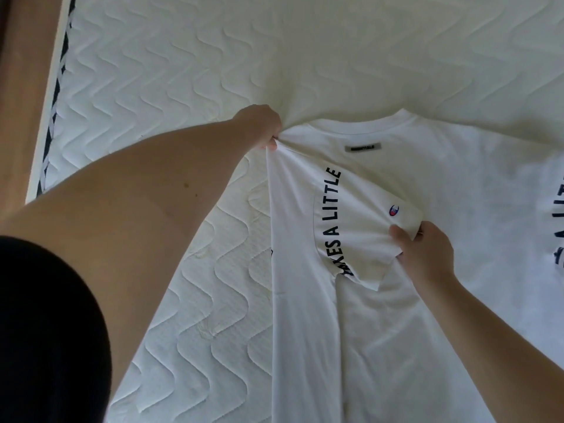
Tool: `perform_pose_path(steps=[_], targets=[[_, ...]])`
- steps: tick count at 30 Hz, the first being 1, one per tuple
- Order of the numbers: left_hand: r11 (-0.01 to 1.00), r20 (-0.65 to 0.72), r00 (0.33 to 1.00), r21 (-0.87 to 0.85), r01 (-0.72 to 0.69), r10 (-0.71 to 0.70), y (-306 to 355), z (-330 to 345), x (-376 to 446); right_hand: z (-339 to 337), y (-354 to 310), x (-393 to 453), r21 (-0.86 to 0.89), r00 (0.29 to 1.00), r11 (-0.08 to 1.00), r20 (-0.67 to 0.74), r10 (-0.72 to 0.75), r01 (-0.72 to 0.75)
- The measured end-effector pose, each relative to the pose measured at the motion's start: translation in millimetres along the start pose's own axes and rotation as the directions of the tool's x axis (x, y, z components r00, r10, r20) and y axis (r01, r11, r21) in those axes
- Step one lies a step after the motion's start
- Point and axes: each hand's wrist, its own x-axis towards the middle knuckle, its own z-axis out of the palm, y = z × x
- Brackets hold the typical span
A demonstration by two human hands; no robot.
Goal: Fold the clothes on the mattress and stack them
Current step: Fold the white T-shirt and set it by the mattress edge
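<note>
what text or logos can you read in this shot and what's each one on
"ESSENTIALS", small and only just legible, on the grey tag below the collar of the white t-shirt.
"KES A LITTLE", dark print running up the folded-over part of the t-shirt; the letters before it are creased and unclear.
Small red and blue logo on the sleeve: too small to read.
Dark print at the right edge: cut off, unreadable.
</note>
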Motion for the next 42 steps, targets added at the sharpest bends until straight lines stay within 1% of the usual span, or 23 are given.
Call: perform_pose_path(steps=[2,4,6,8,9,10,14,17,20,21,22,23,25,26,27,29,31,33,35,37,39,41,42], targets=[[0.998,-0.025,0.999,-0.064,0.018,-0.020,3.4,4.5,1.6,-0.4,0.9,2.0,0.004,0.999,1.000,0.029,0.014,-0.014],[0.975,-0.039,0.998,-0.217,0.040,-0.049,1.1,10.2,1.2,-1.5,-0.1,2.8,0.035,0.996,0.999,0.088,0.012,-0.015],[0.931,0.008,0.996,-0.354,0.085,-0.088,-3.0,16.9,-2.5,-2.4,-1.0,0.9,0.099,0.985,0.994,0.172,0.026,-0.044],[0.874,0.080,0.992,-0.471,0.121,-0.095,-7.2,22.0,-6.6,-2.8,-0.6,-0.8,0.075,0.970,0.996,0.241,0.026,-0.045],[0.866,0.093,0.992,-0.485,0.122,-0.088,-10.1,22.9,-6.9,-2.4,-0.4,-1.8,0.069,0.967,0.997,0.255,0.021,-0.039],[0.878,0.094,0.992,-0.465,0.114,-0.079,-13.8,22.2,-6.6,-1.9,-1.5,-3.3,0.072,0.967,0.997,0.256,0.009,-0.028],[0.961,0.063,0.998,-0.273,0.041,-0.025,-21.2,7.0,-4.2,3.5,-7.2,-8.7,0.032,0.976,0.999,0.214,-0.040,0.034],[0.978,-0.036,0.999,-0.206,-0.014,0.007,-17.3,10.5,-1.5,5.5,-10.5,-14.1,0.056,0.990,0.998,0.142,-0.002,-0.006],[0.957,-0.177,0.984,-0.290,-0.029,-0.024,-10.0,26.0,0.9,2.6,-9.0,-29.5,0.051,0.997,0.998,-0.072,-0.028,0.032],[0.936,-0.189,0.980,-0.353,-0.013,-0.057,-9.5,29.8,0.3,2.7,-7.1,-36.9,0.052,0.988,0.998,-0.147,-0.038,0.046],[0.904,-0.171,0.981,-0.428,0.011,-0.092,-10.3,32.9,-0.6,4.3,-4.9,-44.5,0.059,0.982,0.997,-0.183,-0.039,0.050],[0.867,-0.129,0.985,-0.496,0.037,-0.115,-11.6,35.9,-1.5,7.5,-2.3,-51.2,0.062,0.985,0.997,-0.170,-0.025,0.036],[0.811,-0.049,0.988,-0.578,0.089,-0.144,-14.2,39.3,-3.6,16.5,2.6,-60.7,0.061,0.998,0.997,-0.046,0.042,-0.039],[0.799,-0.043,0.986,-0.592,0.104,-0.160,-14.6,39.4,-5.2,20.6,5.7,-63.1,0.051,0.997,0.996,0.013,0.073,-0.073],[0.804,-0.077,0.982,-0.587,0.096,-0.174,-14.6,38.7,-7.2,23.7,7.9,-63.9,0.034,0.995,0.995,0.045,0.091,-0.092],[0.873,-0.245,0.953,-0.486,0.037,-0.177,-12.1,36.0,-12.5,26.1,9.1,-60.5,-0.005,0.992,0.995,0.074,0.103,-0.103],[0.933,-0.391,0.916,-0.355,-0.067,-0.083,-0.8,34.2,-21.4,26.8,7.5,-53.8,-0.035,0.986,0.993,0.117,0.120,-0.116],[0.933,-0.384,0.918,-0.285,-0.221,0.100,20.7,34.9,-34.0,27.2,4.2,-48.1,-0.037,0.979,0.990,0.147,0.138,-0.134],[0.920,-0.309,0.909,-0.185,-0.347,0.281,48.6,38.4,-47.9,28.5,1.1,-45.5,-0.002,0.977,0.990,0.157,0.141,-0.143],[0.903,-0.299,0.873,-0.070,-0.423,0.385,78.3,44.1,-62.0,29.1,-0.3,-45.0,0.043,0.979,0.986,0.131,0.154,-0.161],[0.898,-0.341,0.854,-0.060,-0.436,0.392,105.2,54.0,-80.8,28.6,-2.1,-44.4,0.138,0.979,0.971,0.093,0.183,-0.194],[0.907,-0.354,0.877,-0.147,-0.394,0.324,126.1,72.6,-102.8,25.6,-7.4,-42.6,0.283,0.976,0.934,0.046,0.214,-0.219],[0.909,-0.357,0.891,-0.200,-0.365,0.280,134.5,85.2,-114.1,23.3,-10.4,-40.8,0.336,0.978,0.920,0.017,0.206,-0.200]])
